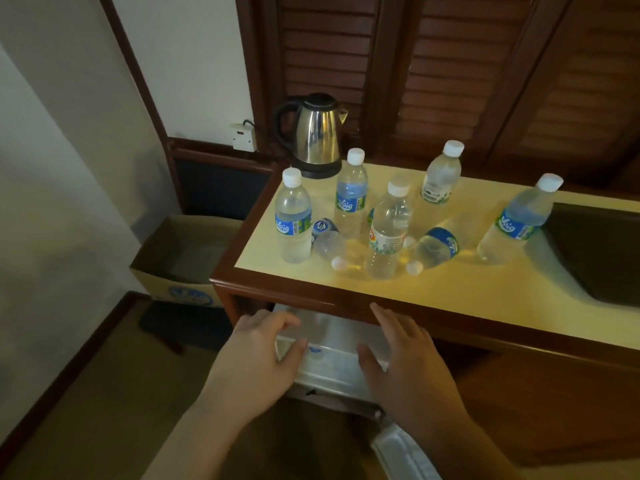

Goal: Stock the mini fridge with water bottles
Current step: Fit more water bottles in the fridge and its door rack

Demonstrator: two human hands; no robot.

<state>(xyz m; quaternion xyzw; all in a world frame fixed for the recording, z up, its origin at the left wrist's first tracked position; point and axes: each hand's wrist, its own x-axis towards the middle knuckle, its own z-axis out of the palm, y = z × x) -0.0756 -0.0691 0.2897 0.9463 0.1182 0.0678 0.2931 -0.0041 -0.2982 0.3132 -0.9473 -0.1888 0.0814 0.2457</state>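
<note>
Several clear water bottles with white caps and blue labels stand on the cream cabinet top (450,289), among them a left one (293,216) and a middle one (389,230). Two more bottles lie on their sides (436,247) between them. Under the top, the mini fridge (332,368) is open and shows a white interior, where a small blue mark is too blurred to identify. My left hand (256,355) and my right hand (405,362) hover at the opening, fingers spread and holding nothing. The white inner side of the fridge door (405,452) shows at the bottom.
A steel electric kettle (317,133) stands at the back left corner of the top, near a wall socket (244,136). An open cardboard box (180,258) sits on the floor to the left of the cabinet. A dark tray (595,251) lies on the right. Louvered wooden doors stand behind.
</note>
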